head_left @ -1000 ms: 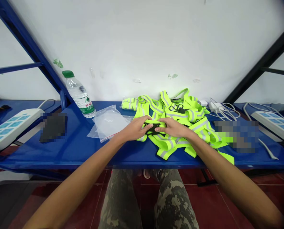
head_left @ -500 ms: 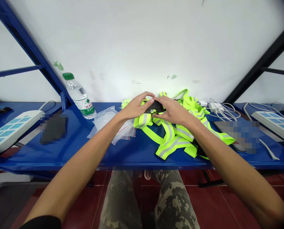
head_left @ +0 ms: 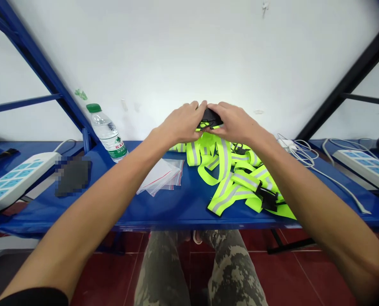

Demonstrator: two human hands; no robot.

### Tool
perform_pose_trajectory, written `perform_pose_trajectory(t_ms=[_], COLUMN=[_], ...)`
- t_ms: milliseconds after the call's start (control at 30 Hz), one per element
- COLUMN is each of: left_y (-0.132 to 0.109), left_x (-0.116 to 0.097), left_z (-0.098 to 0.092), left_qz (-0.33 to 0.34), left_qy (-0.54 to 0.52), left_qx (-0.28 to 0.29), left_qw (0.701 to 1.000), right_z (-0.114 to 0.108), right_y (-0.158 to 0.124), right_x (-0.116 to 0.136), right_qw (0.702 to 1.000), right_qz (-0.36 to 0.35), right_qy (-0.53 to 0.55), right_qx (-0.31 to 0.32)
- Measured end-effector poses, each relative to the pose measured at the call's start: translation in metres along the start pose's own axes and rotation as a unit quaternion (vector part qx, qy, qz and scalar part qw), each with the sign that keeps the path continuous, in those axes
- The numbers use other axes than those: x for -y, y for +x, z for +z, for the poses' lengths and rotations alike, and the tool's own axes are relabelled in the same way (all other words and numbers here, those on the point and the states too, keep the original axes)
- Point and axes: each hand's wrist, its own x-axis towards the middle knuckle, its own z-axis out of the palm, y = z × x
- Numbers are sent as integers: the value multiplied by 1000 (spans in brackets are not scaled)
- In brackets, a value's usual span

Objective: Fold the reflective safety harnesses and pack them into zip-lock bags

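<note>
My left hand [head_left: 183, 122] and my right hand [head_left: 236, 122] are raised just above the table, fingertips almost meeting. Between them they grip a black piece [head_left: 211, 117] with neon yellow strap attached; its exact kind is partly hidden by my fingers. The fingers of both hands are bent and closed on its sides. From it, neon yellow reflective straps [head_left: 225, 159] with grey stripes hang down into a tangled pile on the table. A black buckle [head_left: 267, 198] lies among the straps at the right, close to my forearm.
Clear zip bags [head_left: 162, 175] lie left of the straps. A water bottle [head_left: 110, 138] with a green cap stands behind them. White power strips [head_left: 20, 178] sit at both sides, and white cables [head_left: 304, 155] at the right. Behind the blue table [head_left: 176, 208] rises a white wall.
Both hands have lifted the black piece upward from the pile, drawing strap up with it. More of the pile and its black buckle shows. A flat object at the right no longer shows.
</note>
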Motion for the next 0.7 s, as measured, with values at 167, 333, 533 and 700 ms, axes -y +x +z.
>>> perform_pose_trajectory(t_ms=[167,333,533,700], left_y=[7,2,0,-9], left_x=[23,39,29,11], left_z=[-10,-16,-21,-21], left_qz=[5,-19,-25,25], left_qy=[-20,-85,-177,-237], left_qx=[24,62,91,108], left_qw=[1000,994,980,965], right_z=[-6,13,51,73], right_y=[-25,-74,-55,-13], right_x=[27,73,64,41], right_qw=[996,995,980,982], right_qz=[4,82,129,166], right_qy=[-38,-36,40,12], right_qx=[-84,-38,149,87])
